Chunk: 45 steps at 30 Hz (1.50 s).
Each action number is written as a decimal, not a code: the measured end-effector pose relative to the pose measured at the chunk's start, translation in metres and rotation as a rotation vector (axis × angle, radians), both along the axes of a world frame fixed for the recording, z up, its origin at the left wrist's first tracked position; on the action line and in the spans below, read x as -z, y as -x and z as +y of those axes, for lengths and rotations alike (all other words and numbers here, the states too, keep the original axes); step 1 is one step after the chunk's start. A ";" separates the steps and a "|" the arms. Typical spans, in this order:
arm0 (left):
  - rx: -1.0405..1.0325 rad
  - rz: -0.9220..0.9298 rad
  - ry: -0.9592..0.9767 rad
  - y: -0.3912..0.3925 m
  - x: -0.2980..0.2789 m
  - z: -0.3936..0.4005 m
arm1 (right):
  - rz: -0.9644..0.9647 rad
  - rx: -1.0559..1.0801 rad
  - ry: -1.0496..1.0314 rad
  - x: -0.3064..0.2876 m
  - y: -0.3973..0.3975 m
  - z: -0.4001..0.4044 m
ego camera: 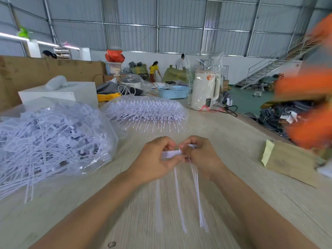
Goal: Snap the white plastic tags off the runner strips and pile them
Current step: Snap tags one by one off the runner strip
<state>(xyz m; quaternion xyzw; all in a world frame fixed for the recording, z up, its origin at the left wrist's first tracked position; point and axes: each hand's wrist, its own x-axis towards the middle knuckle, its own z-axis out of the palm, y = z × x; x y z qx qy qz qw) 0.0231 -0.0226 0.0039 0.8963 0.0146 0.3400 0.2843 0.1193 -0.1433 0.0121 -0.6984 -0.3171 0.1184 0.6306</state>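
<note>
1. At the centre of the frame, your left hand point(158, 159) and right hand point(199, 155) meet just above the wooden table point(233, 133), fingers curled, both pinching the same white runner strip point(172, 153) between them.
2. Long thin tag tails point(179, 200) hang from your grip toward the lower edge of the frame, blurred.
3. At the left of the frame, a clear bag of loose white tags point(48, 139) lies on the table, some tails spilling out of its lower edge.
4. Above your hands, a second clear bag of unbroken strips point(145, 112) lies with its tails pointing toward you.
5. Further up, a white kettle point(204, 90) in clear wrap stands beside a blue basket point(173, 91).
6. At the right of the frame, a brown paper packet point(291, 162) lies flat on the table.
</note>
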 end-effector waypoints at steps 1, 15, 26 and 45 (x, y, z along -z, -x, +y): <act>0.025 0.000 -0.005 0.002 -0.001 0.002 | 0.013 0.018 -0.018 0.000 -0.004 -0.001; 0.102 0.068 -0.202 0.001 0.006 0.015 | 0.092 -0.050 -0.111 0.004 -0.013 -0.005; 0.050 -0.052 -0.250 -0.001 0.003 0.014 | -0.138 -0.009 -0.062 0.002 -0.002 -0.001; -0.007 0.103 -0.437 0.005 0.003 0.024 | 0.479 -0.230 -0.043 -0.011 -0.025 -0.016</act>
